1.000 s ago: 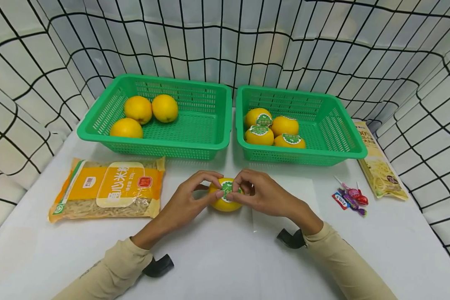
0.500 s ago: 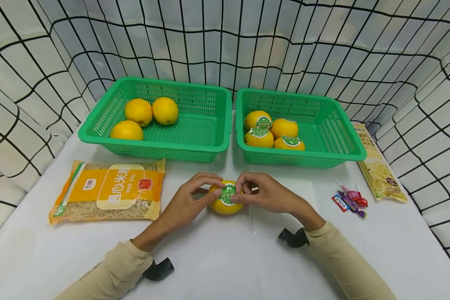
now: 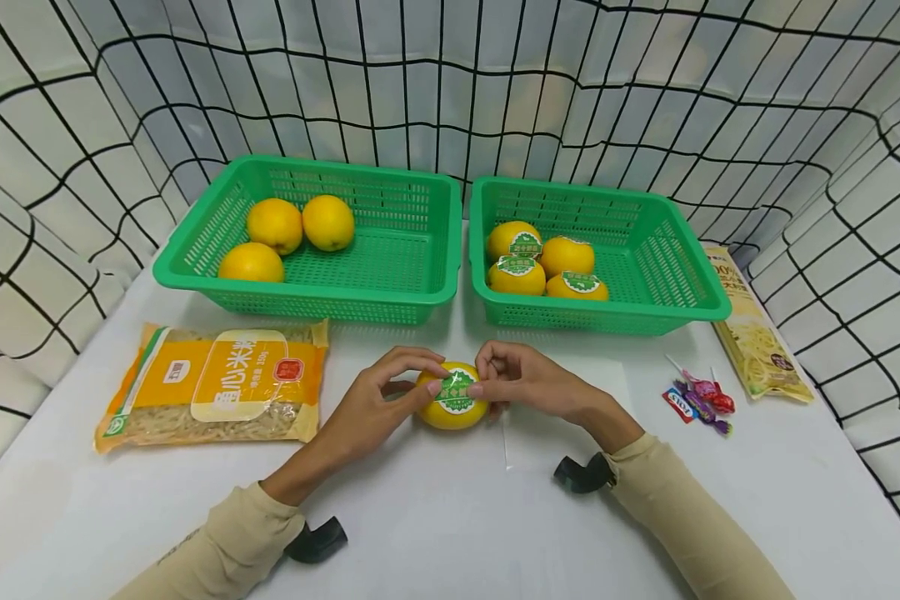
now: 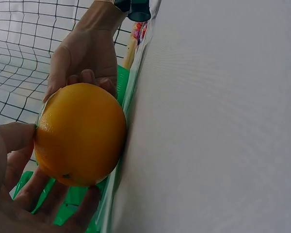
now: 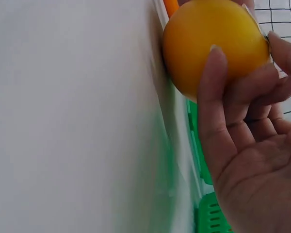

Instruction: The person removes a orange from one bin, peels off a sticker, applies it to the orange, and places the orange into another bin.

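An orange rests on the white table between both hands, with a green-and-white sticker on its top. My left hand holds the fruit from the left, its thumb at the sticker's left edge. From the other side, my right hand has its thumb on the sticker's right edge and its fingers against the orange's side. In the left wrist view the orange shows bare skin, and the sticker is seen only edge-on. The right wrist view has fingers touching the orange.
Behind the hands, the left green basket contains 3 plain oranges. The right green basket has several stickered oranges. A noodle bag lies left; lollipops and another packet lie right. A thin sheet lies under the right hand.
The right thumb and fingers have shifted slightly right, from over the sticker to its edge and the orange's side, leaving more of the sticker visible. The left hand stays in place.
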Motion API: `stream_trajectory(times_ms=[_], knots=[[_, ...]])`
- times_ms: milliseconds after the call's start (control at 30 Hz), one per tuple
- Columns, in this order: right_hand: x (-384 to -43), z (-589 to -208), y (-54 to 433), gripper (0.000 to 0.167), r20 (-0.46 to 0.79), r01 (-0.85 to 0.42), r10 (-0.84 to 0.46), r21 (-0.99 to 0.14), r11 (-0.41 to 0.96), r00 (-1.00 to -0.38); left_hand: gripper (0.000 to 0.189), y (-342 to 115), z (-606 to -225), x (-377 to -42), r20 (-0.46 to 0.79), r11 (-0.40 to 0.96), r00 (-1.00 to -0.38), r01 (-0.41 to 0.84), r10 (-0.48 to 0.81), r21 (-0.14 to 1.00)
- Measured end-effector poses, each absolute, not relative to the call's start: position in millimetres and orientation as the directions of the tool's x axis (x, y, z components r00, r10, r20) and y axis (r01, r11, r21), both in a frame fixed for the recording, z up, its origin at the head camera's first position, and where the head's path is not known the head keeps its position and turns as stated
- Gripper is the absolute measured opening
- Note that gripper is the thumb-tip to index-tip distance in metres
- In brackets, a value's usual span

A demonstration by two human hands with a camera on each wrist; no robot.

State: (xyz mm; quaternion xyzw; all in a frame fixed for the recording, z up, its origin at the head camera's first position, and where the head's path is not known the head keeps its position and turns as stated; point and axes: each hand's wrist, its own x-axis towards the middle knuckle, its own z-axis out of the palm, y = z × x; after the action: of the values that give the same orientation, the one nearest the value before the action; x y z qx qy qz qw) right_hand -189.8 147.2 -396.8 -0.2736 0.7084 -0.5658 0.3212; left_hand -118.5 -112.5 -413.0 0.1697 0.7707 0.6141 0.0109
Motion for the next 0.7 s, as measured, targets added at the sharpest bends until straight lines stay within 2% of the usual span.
stream_trajectory(times_ms=[100,233,333,500,600,700], knots=[[-191,-397,148,0.019,-0.139,-0.053,-0.762,-0.974,0.222,-0.632,0.018,-112,-412,-118,0.185,0.189,-0.942,0.243,0.280,0.951],[-188,-391,148,0.022,-0.058,-0.229,-0.736,-0.931,0.284,-0.674,0.018,-112,-412,-117,0.184,0.190,-0.944,0.241,0.275,0.952],[-180,-384,144,0.034,0.020,-0.389,-0.698,-0.841,0.376,-0.716,0.018,-112,-412,-116,0.187,0.174,-0.946,0.238,0.265,0.955],[-162,-381,130,0.062,0.092,-0.590,-0.710,-0.636,0.497,-0.698,0.021,-111,-412,-115,0.166,0.160,-0.959,0.206,0.231,0.966],[-156,-384,123,0.068,0.125,-0.633,-0.704,-0.567,0.527,-0.699,0.026,-111,-410,-116,0.137,0.159,-0.966,0.174,0.220,0.972],[-155,-386,120,0.069,0.136,-0.623,-0.678,-0.552,0.554,-0.723,0.029,-111,-408,-122,0.110,0.166,-0.967,0.151,0.229,0.975]])
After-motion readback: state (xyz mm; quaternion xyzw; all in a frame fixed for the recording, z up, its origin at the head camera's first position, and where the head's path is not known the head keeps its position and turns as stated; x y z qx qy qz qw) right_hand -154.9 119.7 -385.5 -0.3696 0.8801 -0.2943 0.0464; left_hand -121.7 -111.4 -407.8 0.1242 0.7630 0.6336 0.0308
